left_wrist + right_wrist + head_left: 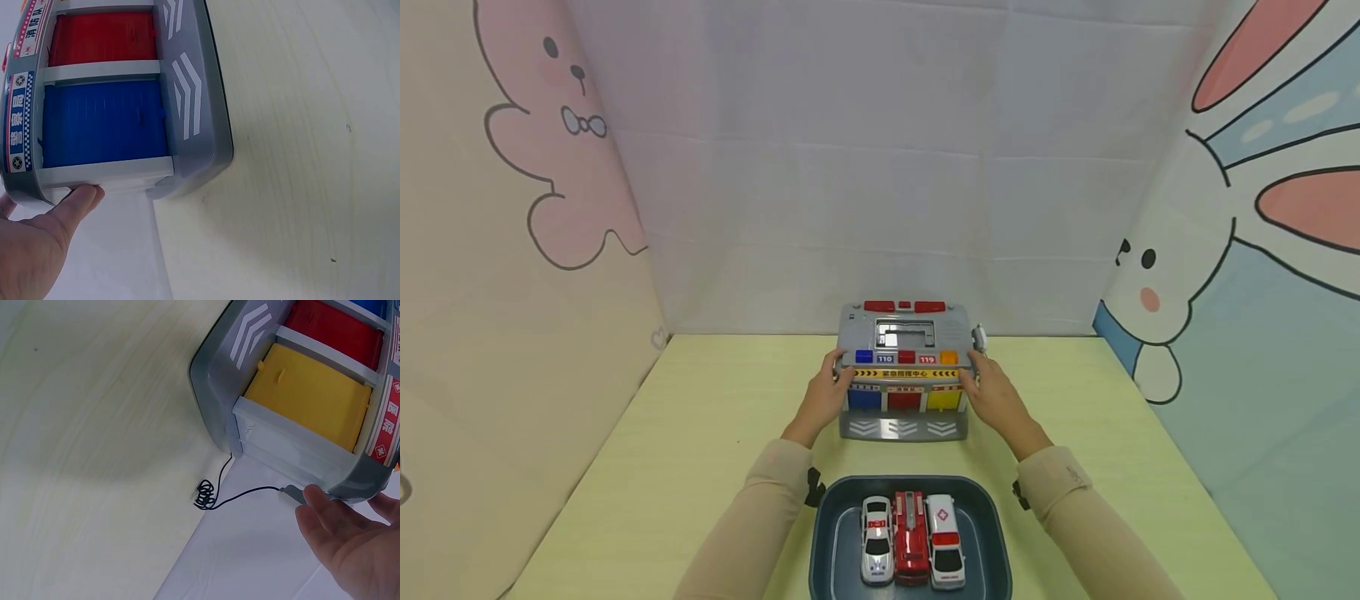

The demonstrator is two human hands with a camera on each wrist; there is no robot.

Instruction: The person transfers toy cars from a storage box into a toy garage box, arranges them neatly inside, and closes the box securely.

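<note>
Head view: a grey plastic toy emergency station (904, 379), with red lights along its top, is at the far end of a pale yellow wood-grain counter (662, 467). Across its front are a blue door (865, 401), a red door (904, 402) and a yellow door (943, 401), side by side and all closed, with a grey ramp (886, 430) marked by white chevrons below them. Above the doors runs a yellow sign with Chinese characters, and over that are buttons with the numbers 110 and 119.

Both hands grasp the station by its sides: the left hand (824, 396) at the blue-door end, the right hand (997, 398) at the yellow-door end. From the right wrist, a black coiled cord (204, 495) leads to a small grey piece (294, 493) beside the right fingers.

Nearer the wearer, between two beige sleeves (745, 525), sits a dark blue-grey tray (990, 542) with rounded corners. In it, left to right, lie a silver-white toy police car (877, 542), a red toy fire engine (911, 537) and a white toy ambulance (945, 533) with a red cross.

Behind hangs white cloth (887, 183); a pink cartoon bear (550, 100) decorates the left wall, a white cartoon rabbit (1180, 267) the right.
</note>
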